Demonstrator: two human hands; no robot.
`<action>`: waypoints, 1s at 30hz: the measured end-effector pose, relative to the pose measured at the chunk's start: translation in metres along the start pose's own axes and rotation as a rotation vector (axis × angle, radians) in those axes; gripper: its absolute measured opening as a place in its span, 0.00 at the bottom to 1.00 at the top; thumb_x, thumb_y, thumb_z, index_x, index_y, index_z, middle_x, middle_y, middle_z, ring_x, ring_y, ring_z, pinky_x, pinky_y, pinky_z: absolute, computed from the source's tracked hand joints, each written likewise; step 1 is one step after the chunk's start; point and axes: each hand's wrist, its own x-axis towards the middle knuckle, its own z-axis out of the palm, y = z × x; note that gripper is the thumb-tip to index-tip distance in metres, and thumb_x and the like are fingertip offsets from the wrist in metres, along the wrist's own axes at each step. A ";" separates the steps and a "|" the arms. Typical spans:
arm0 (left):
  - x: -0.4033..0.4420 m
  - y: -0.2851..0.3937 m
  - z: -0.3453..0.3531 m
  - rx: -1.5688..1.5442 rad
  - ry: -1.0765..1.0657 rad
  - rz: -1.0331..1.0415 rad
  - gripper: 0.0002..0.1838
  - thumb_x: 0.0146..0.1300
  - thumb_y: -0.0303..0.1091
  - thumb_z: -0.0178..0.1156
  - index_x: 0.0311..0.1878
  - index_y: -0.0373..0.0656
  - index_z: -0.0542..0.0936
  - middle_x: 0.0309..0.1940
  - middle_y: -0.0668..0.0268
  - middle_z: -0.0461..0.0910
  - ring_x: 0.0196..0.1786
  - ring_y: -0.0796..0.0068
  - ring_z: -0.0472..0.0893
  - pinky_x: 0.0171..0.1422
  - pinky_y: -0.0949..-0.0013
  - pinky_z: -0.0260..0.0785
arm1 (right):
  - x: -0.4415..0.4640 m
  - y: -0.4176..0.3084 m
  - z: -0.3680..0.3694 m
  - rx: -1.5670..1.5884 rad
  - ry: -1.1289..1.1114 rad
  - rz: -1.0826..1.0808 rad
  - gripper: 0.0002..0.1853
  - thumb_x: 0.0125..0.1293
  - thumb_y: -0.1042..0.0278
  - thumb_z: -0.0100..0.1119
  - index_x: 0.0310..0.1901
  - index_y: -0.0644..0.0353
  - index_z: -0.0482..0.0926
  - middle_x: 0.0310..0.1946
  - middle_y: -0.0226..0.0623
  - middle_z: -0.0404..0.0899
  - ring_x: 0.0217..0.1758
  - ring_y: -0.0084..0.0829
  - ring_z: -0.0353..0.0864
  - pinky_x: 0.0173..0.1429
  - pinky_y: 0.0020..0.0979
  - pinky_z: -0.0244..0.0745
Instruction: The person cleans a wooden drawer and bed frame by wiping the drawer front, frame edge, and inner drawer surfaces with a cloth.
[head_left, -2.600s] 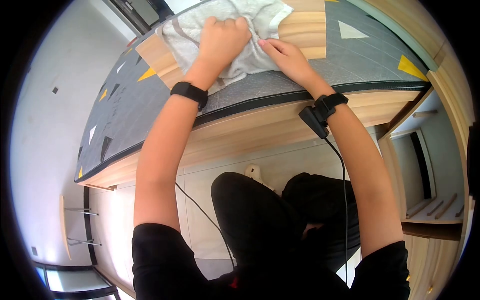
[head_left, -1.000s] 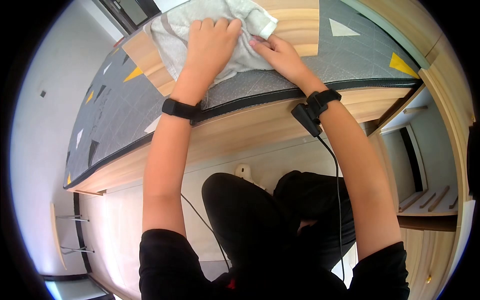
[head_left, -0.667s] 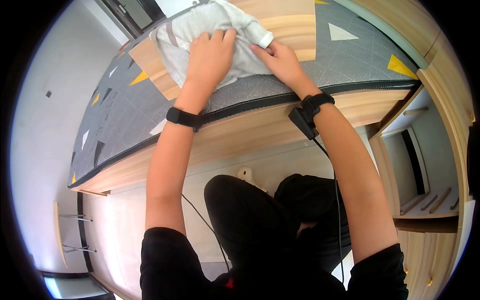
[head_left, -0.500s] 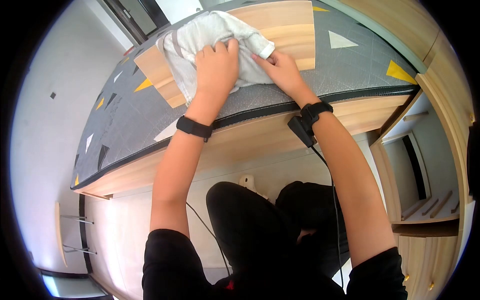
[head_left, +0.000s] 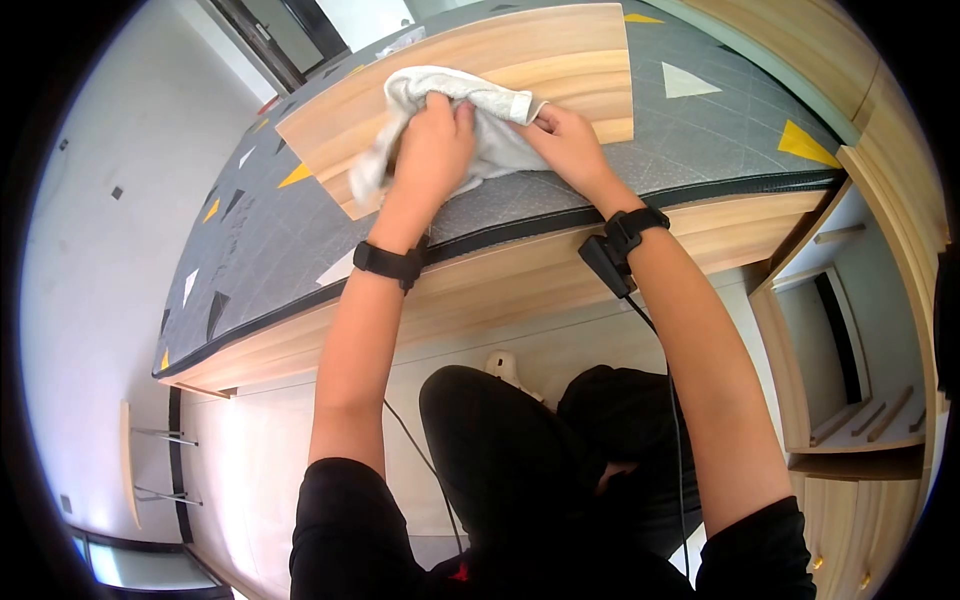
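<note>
A light grey towel (head_left: 497,148) lies bunched across the middle of the near edge of a wood-grain board (head_left: 570,60), with its lower folds reaching past that edge onto the patterned grey mattress (head_left: 255,255). The board rests on the mattress, its right near corner uncovered, its left near corner just beside the towel's blurred loose end.

The left hand (head_left: 435,145) has its fingers curled into the towel and closed on a fold, though the fingertips are partly hidden in the cloth. The right hand (head_left: 572,140) pinches the towel between thumb and fingers, just beside its white end band (head_left: 521,107).

The likeliest trouble is in the cloth itself: it is soft and heaped, so a layer could slide out of the left hand's hold, or the loose end could flop down and crease underneath. The right hand's pinch takes only a small piece at the margin, so a hard tug could draw it free. A sideways pull could also drag or tip the board, since a mattress probably gives under it. The cable (head_left: 676,420) running down from the right wristband (head_left: 637,225) might catch on the mattress's black-piped near edge if that arm reached far forward.
</note>
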 end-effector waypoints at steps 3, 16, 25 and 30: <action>0.000 -0.014 -0.002 -0.111 0.002 0.068 0.20 0.69 0.44 0.56 0.44 0.31 0.71 0.37 0.37 0.80 0.42 0.36 0.80 0.46 0.47 0.72 | -0.001 0.001 -0.001 -0.029 -0.033 0.009 0.19 0.66 0.56 0.63 0.46 0.66 0.83 0.34 0.38 0.86 0.35 0.24 0.82 0.40 0.28 0.75; -0.008 -0.035 0.003 -0.026 -0.038 0.225 0.17 0.65 0.38 0.60 0.45 0.31 0.72 0.38 0.39 0.79 0.45 0.40 0.79 0.49 0.48 0.70 | -0.008 -0.015 -0.001 -0.057 -0.002 -0.036 0.15 0.64 0.63 0.62 0.43 0.68 0.82 0.33 0.40 0.86 0.34 0.32 0.84 0.41 0.31 0.77; -0.026 -0.024 -0.001 0.342 -0.419 0.030 0.23 0.65 0.43 0.59 0.55 0.33 0.75 0.55 0.41 0.76 0.59 0.44 0.74 0.64 0.55 0.66 | -0.012 -0.017 0.000 -0.787 0.081 -0.584 0.17 0.51 0.67 0.65 0.44 0.59 0.81 0.40 0.39 0.80 0.52 0.42 0.77 0.58 0.42 0.70; -0.017 -0.052 0.007 0.305 0.056 0.355 0.32 0.63 0.46 0.59 0.69 0.46 0.69 0.70 0.54 0.66 0.74 0.52 0.61 0.77 0.55 0.52 | -0.008 -0.009 0.005 -1.009 0.182 -0.553 0.22 0.50 0.65 0.65 0.48 0.64 0.81 0.51 0.41 0.78 0.64 0.42 0.68 0.74 0.40 0.57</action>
